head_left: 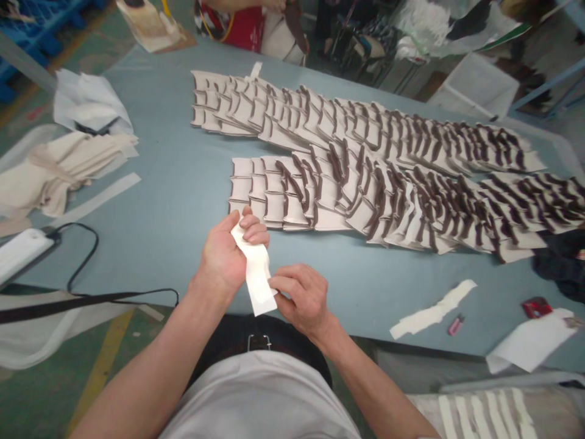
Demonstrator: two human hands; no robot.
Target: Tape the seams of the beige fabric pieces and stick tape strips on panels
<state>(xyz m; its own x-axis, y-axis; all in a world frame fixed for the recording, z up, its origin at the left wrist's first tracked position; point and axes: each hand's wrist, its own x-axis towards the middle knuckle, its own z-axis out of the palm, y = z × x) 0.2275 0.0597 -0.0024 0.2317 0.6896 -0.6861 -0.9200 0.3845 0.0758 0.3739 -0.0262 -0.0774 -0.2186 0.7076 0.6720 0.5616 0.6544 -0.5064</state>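
Holding a cream-white strip (259,271) just above the near edge of a blue-grey worktable (159,158), at the middle of the scene: gripping its far end in the left hand (226,250), palm turned up and fingers curled over, and pinching its right edge, close to the near end, between thumb and fingertips of the right hand (301,296). Bending in a slight wave from one grip to the other, with a small flap showing beside the right fingertips; too blurred to tell whether single or layered, paper or cloth. Judged to be at the step of fingering or parting that near end; calling next, by the look of it, for a steady left hold and a fine, light right pinch. Spread just beyond, from the middle toward the far right, in a near row (329,210) and a far row (315,125) of overlapping beige panels with dark-brown edges. Scattered to the near right: a loose cream strip (434,311), a small pink object (456,324), a red item (537,307) and a white sheet (532,341). Lying at left: a banded beige bundle (82,157), a flat pale strip (103,194) and a white corded device (25,251). Glimpsed past the far edge: another person's arm (237,5).
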